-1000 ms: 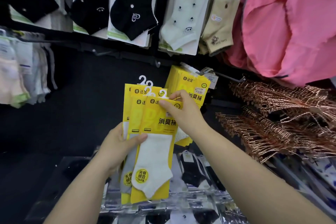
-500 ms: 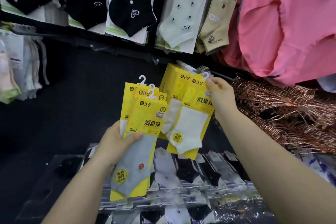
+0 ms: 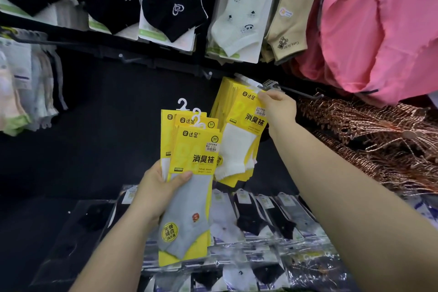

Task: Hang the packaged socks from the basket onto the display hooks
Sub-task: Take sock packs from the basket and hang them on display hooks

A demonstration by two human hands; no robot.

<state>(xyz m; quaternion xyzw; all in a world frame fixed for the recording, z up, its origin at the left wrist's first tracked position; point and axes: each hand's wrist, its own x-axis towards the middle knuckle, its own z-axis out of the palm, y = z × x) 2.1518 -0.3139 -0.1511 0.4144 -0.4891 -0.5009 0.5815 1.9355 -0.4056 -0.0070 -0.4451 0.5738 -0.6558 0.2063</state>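
My left hand (image 3: 158, 191) grips a fanned stack of yellow sock packs (image 3: 193, 161) at their left edge; the front pack shows a grey sock, and white plastic hangers stick up from the tops. My right hand (image 3: 276, 108) pinches the top right corner of a yellow pack with a white sock (image 3: 241, 135), holding it up at the metal display hook (image 3: 270, 85). This pack lies in front of several matching yellow packs hanging on that hook. I cannot tell whether its hanger sits on the hook. No basket is in view.
Black, white and beige socks hang on cards along the upper row (image 3: 170, 7). Pink garments (image 3: 379, 31) hang at the upper right above a pile of copper wire hangers (image 3: 369, 140). Bagged socks (image 3: 260, 220) lie on a shelf below. Pale socks (image 3: 26, 92) hang at left.
My right hand took the white-sock pack off the front of the stack and carried it up and right to the hook. The grey-sock pack now fronts the stack in my left hand.
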